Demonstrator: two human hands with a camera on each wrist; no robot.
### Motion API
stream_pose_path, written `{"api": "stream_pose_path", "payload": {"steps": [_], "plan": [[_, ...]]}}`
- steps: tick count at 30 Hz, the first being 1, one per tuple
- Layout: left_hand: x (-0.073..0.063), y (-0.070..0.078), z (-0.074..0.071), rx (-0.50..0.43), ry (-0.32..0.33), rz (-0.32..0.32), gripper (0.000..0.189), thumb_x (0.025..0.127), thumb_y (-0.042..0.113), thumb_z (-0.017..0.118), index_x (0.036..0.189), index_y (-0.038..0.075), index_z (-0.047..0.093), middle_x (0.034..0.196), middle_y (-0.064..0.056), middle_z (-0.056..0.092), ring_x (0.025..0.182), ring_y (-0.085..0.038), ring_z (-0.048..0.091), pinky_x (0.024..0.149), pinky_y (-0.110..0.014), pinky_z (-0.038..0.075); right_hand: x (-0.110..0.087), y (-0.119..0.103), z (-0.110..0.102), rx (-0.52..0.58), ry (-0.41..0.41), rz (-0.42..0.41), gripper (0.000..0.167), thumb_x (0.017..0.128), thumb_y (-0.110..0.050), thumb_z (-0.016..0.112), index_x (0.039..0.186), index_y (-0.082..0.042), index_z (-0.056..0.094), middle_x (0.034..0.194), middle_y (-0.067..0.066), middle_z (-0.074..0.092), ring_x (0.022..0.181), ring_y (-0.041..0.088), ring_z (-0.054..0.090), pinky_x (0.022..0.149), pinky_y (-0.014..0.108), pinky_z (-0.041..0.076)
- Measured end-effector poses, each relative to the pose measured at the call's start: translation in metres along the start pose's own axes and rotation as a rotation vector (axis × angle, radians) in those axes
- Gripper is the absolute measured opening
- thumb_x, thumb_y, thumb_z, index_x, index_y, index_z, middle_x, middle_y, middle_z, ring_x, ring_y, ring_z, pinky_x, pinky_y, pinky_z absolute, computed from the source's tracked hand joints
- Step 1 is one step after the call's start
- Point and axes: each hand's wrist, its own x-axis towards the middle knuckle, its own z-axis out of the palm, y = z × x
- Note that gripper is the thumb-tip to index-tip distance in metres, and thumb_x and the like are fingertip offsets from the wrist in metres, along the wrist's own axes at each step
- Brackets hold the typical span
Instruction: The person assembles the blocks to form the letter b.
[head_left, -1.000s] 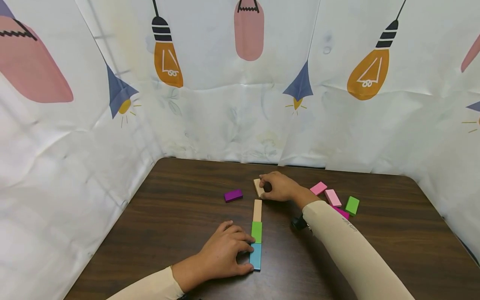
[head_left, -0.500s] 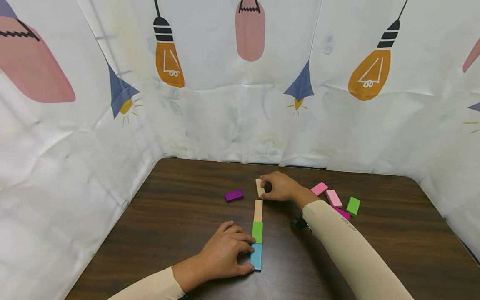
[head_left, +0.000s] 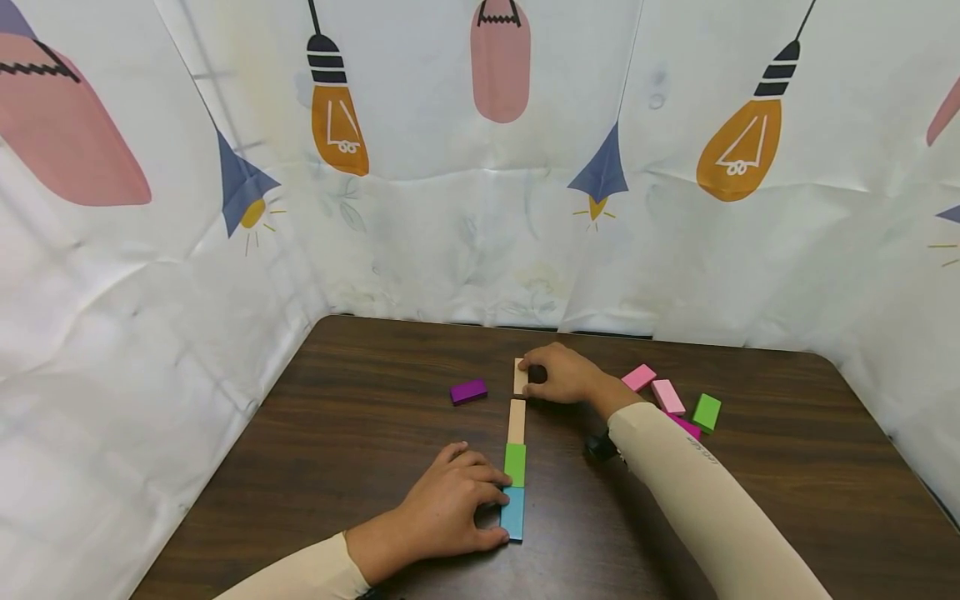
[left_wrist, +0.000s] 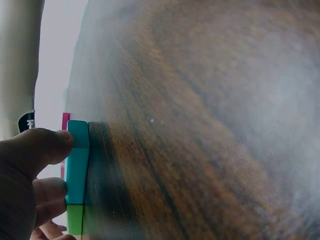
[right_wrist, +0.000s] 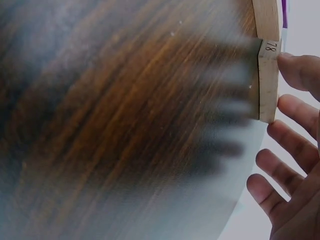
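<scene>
A straight row of flat blocks runs away from me on the table: a blue block, a green block and a light wooden block. My left hand rests against the row's left edge, thumb and fingertips on the blue block and one finger by the green. At the row's far end my right hand holds another wooden block between thumb and index finger. That block bears the number 78 on its end in the right wrist view; the other right fingers are spread.
A purple block lies left of the row. To the right lie two pink blocks, a green block and a magenta block partly behind the right sleeve. A printed curtain hangs along the table's back and left edges.
The wooden block in my right hand has turned slightly and shifted right, from slanted to nearly in line with the row. My left hand has stayed in place.
</scene>
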Motion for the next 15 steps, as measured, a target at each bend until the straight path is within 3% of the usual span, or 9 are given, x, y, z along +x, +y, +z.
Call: {"api": "stream_pose_path", "payload": {"steps": [15], "plan": [[-0.0003,-0.0003,-0.0005,-0.001,0.003,0.004,0.033,0.086,0.054,0.076,0.107,0.029,0.081,0.123,0.017,0.068,0.117,-0.01,0.057,0.108,-0.058,0.038,-0.0012,-0.0058,-0.0006,-0.015,-0.003,0.03,0.046,0.094,-0.041,0.073,0.132,-0.016,0.069,0.144,0.005,0.059,0.138,0.03,0.047,0.115,0.048,0.035]]}}
